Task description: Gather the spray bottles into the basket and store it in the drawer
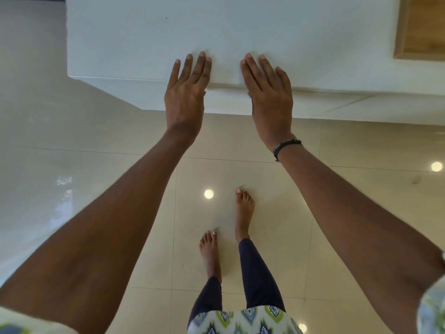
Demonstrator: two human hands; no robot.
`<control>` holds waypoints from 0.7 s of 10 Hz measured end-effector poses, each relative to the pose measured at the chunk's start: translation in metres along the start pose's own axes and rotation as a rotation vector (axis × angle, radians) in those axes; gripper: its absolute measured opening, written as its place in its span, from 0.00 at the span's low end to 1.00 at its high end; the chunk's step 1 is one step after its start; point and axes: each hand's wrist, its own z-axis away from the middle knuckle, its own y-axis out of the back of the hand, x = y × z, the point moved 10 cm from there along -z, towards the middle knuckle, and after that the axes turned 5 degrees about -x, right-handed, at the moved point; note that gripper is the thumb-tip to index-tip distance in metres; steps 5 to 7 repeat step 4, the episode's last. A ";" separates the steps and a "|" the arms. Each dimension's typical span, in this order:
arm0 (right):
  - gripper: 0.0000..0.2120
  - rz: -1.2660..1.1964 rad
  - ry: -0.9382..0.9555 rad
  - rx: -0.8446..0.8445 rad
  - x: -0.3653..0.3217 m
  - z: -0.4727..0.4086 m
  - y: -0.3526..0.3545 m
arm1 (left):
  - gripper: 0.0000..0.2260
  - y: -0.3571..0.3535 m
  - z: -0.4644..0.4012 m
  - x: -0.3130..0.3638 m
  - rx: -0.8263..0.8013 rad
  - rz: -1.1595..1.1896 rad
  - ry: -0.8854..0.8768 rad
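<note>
I look down the white front of a cabinet or drawer [144, 44]. My left hand [186, 92] and my right hand [267, 92] are side by side over its lower edge, fingers straight and spread, fingertips at the white surface. Neither hand holds anything. A dark bracelet sits on my right wrist. No spray bottles and no basket are in view.
Glossy beige floor tiles [96, 153] lie below, with my bare feet [244, 208] standing on them near the cabinet. A wooden panel [421, 27] shows at the upper right. A dark strip is at the top left corner.
</note>
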 end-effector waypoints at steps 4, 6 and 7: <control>0.19 -0.245 0.131 -0.200 0.010 -0.014 0.022 | 0.31 0.028 -0.008 -0.003 -0.331 0.255 0.014; 0.19 -0.245 0.131 -0.200 0.010 -0.014 0.022 | 0.31 0.028 -0.008 -0.003 -0.331 0.255 0.014; 0.19 -0.245 0.131 -0.200 0.010 -0.014 0.022 | 0.31 0.028 -0.008 -0.003 -0.331 0.255 0.014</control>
